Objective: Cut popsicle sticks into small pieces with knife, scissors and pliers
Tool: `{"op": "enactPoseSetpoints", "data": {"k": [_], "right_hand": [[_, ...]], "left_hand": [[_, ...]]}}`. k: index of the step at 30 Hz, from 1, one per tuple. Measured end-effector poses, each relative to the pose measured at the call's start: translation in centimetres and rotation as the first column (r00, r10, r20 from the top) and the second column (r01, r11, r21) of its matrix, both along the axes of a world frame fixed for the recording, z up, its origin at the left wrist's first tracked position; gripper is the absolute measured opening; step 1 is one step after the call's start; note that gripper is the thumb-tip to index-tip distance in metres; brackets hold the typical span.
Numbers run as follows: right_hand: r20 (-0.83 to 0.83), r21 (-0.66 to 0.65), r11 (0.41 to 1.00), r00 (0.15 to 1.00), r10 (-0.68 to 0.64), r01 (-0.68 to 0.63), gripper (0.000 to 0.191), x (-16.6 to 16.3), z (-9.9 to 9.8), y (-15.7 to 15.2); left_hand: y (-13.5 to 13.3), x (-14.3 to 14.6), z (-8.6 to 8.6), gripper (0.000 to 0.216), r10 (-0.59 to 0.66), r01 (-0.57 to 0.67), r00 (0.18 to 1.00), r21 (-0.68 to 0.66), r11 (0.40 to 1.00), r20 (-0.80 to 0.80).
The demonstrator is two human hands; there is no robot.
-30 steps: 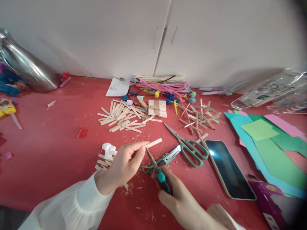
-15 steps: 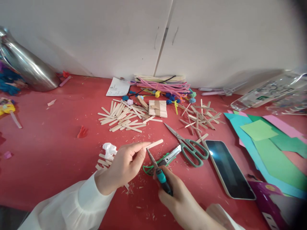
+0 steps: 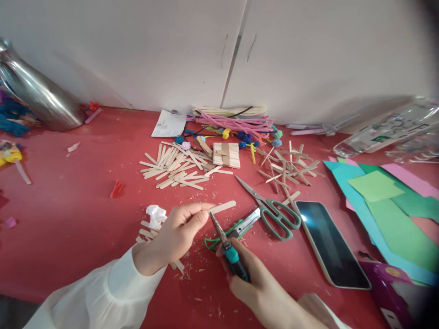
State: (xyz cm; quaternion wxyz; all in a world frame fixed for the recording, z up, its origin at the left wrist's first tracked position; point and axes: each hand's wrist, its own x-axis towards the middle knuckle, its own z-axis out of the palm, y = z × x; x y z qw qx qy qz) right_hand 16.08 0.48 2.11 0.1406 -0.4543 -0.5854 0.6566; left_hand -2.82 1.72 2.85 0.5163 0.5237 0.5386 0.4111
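Note:
My left hand (image 3: 181, 233) pinches a wooden craft stick (image 3: 223, 207) between thumb and fingers, its rounded end pointing right. Wrapped in my right hand (image 3: 250, 278) is a craft knife (image 3: 233, 260) with a teal and black handle. Its speckled grey blade points up and left, the tip at the stick near my left thumb; whether it touches cannot be made out. Behind the knife lies a green utility knife (image 3: 245, 223) with its blade out. Grey-green scissors (image 3: 276, 217) rest just right of it. Wood shavings are scattered below and around my hands.
Loose craft sticks (image 3: 171, 164), a bundle of sticks (image 3: 226, 155) and split sticks (image 3: 291, 167) lie beyond. A phone (image 3: 332, 244), coloured paper (image 3: 394, 214) and a purple object (image 3: 391, 288) are at right. A metal jug (image 3: 44, 91) stands left; a crumpled tissue (image 3: 156, 215) sits by my left wrist.
Both hands stay in nearly the same place, still holding the stick and the knife. The knife handle has shifted slightly right and down. The view has moved a little.

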Motion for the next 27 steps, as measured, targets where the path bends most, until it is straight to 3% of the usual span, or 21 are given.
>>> {"op": "enactPoseSetpoints", "data": {"k": [4, 12, 27], "right_hand": [[-0.005, -0.044, 0.999, 1.0, -0.012, 0.011, 0.018, 0.12, -0.09, -0.04], [0.03, 0.031, 0.999, 0.999, -0.018, 0.017, 0.015, -0.05, 0.17, 0.02], [0.051, 0.089, 0.996, 0.999, -0.008, 0.003, 0.013, -0.06, 0.42, 0.16]], "left_hand": [[0.0, 0.13, 0.29, 0.039, -0.014, 0.014, 0.999, 0.005, 1.0, -0.038], [-0.27, 0.33, 0.51, 0.038, 0.048, -0.033, 0.982, 0.084, 0.996, -0.181], [-0.13, 0.31, 0.44, 0.037, 0.04, -0.015, 0.976, 0.118, 0.993, -0.216]]}}
